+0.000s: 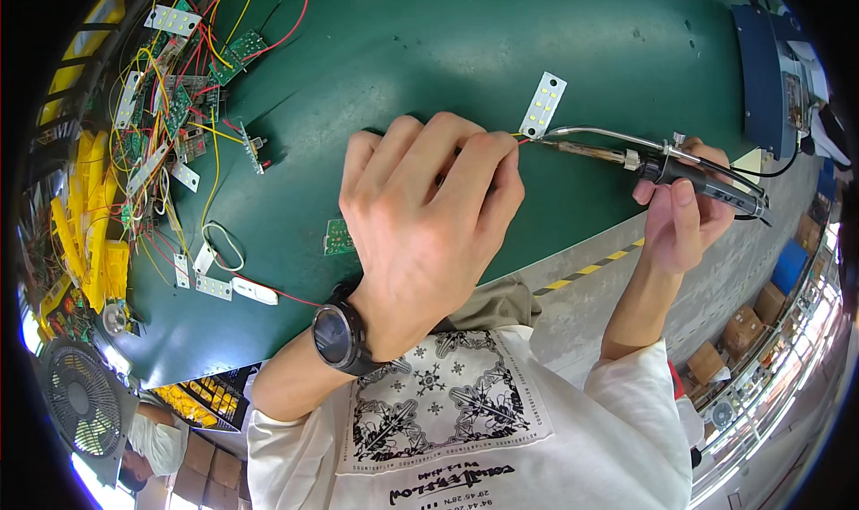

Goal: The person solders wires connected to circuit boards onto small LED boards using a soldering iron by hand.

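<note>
My right hand [684,215] grips a soldering iron [656,167] by its black handle, with a thin curved metal tube running alongside. The iron's tip points left and reaches the lower end of a small white LED board [543,107] on the green table [582,36]. Red and yellow wires [522,138] run from that end to my left hand [425,201], whose fingers are closed around them. The fingertips are mostly hidden beneath the hand. A small green circuit board [337,239] lies partly covered by my left wrist.
At the left is a tangle of circuit boards and wires [179,107], beside yellow plastic parts [94,215]. A white stick-shaped piece [255,291] lies nearer. A blue box-shaped device [761,76] stands far right. Lower left are a fan [85,398] and another person [159,440].
</note>
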A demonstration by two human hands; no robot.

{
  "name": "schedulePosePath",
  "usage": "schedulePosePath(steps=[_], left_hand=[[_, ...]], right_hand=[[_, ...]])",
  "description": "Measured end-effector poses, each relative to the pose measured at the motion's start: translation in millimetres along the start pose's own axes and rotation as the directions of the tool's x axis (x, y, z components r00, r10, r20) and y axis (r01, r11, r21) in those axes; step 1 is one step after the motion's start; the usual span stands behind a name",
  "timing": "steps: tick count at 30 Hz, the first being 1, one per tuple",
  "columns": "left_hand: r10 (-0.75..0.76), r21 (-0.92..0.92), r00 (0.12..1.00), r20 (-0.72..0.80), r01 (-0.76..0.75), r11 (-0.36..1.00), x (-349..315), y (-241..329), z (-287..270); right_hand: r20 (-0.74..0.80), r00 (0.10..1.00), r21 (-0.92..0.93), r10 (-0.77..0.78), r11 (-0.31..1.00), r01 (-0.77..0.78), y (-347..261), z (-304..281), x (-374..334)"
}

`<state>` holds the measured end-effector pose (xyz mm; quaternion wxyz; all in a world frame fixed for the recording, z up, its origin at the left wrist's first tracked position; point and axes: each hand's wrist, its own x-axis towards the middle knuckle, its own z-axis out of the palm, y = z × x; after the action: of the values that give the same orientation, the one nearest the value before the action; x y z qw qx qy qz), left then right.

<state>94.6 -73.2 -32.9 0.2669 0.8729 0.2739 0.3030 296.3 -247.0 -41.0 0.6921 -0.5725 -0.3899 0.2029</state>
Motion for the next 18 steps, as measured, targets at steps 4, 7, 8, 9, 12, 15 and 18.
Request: schedulePosePath(steps=[4,7,8,9,12,15,18], left_hand=[[0.023,-0.003,1.0,0.016,-0.022,1.0,0,-1,-1],[0.02,-0.007,1.0,0.022,-0.019,1.0,1,0,-3],[0.011,-0.011,1.0,0.029,-0.011,1.0,2,1,-3],[0.006,-0.023,1.0,0.031,-0.006,1.0,2,2,-4],[0.042,-0.051,0.998,0.045,-0.04,0.998,5,4,-10],[0.025,-0.045,0.99,0.136,-0.019,0.999,5,8,-23],[-0.007,-0.123,0.968,0.253,0.039,0.992,7,8,-41]], right_hand=[[-0.039,0.999,0.064,-0.005,0.998,0.008,-1,1,0],[-0.124,0.992,0.085,0.008,0.996,0.002,-4,4,0],[-0.177,0.984,0.089,0.02,0.996,-0.004,-4,6,0],[-0.23,0.973,0.094,0.03,0.996,-0.009,-4,8,0],[-0.312,0.948,0.112,0.065,0.993,-0.031,-5,12,1],[-0.304,0.949,0.112,0.087,0.992,-0.055,-6,13,2],[-0.311,0.945,0.146,0.106,0.987,-0.063,-6,14,4]])
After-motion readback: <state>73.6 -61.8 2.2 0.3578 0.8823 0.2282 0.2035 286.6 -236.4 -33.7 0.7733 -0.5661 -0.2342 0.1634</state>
